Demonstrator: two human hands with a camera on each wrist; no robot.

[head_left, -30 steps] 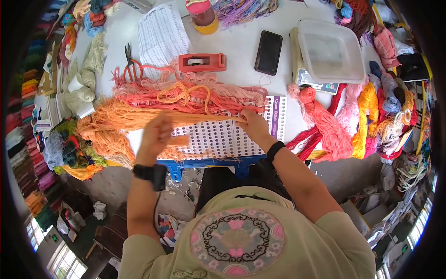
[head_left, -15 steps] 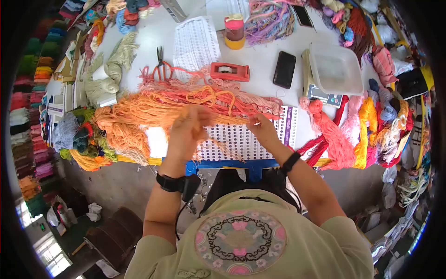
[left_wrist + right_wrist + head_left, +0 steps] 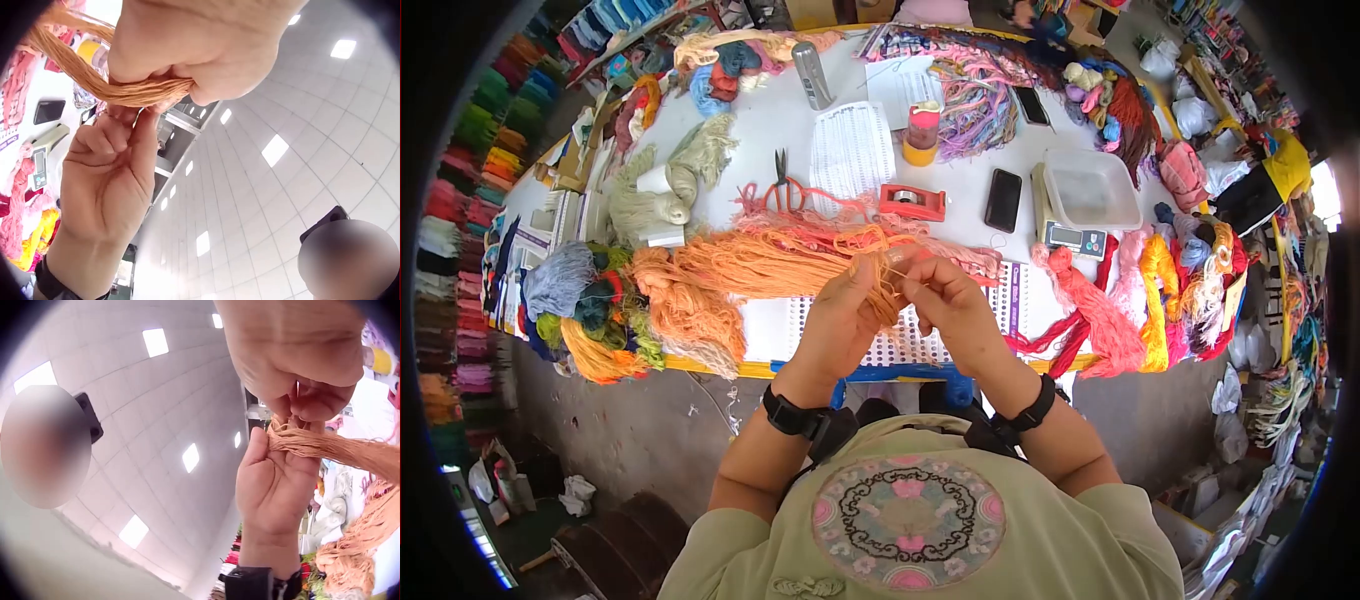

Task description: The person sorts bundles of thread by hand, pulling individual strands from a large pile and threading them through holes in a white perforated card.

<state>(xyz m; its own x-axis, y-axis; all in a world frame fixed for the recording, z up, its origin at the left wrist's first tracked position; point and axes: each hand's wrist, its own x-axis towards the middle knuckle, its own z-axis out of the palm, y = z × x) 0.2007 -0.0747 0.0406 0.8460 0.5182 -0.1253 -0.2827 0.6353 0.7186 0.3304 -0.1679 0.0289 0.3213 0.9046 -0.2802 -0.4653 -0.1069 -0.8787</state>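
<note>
A bundle of orange embroidery thread [image 3: 745, 264] runs across the table toward both hands. My left hand [image 3: 840, 318] holds its looped end, raised above the perforated card [image 3: 878, 348]; the bundle [image 3: 134, 94] passes under its curled fingers in the left wrist view. Facing it, my right hand [image 3: 956, 312] pinches a few strands at that end with thumb and finger. In the right wrist view, the right hand [image 3: 300, 353] meets the left hand [image 3: 275, 481] at the loop, and the gathered thread [image 3: 331, 447] lies across the left fingers.
Coral and pink skeins lie behind the hands, with scissors [image 3: 783, 185], a red tape dispenser [image 3: 912, 202] and a phone [image 3: 1002, 200] beyond. A scale [image 3: 1072, 238] carrying a clear tub [image 3: 1093, 190] stands right. More orange thread [image 3: 685, 305] hangs at the left front edge.
The left hand has moved right to meet the right hand, and the orange bundle's end is now held up between them. The head view has shifted, showing more of the table's far side.
</note>
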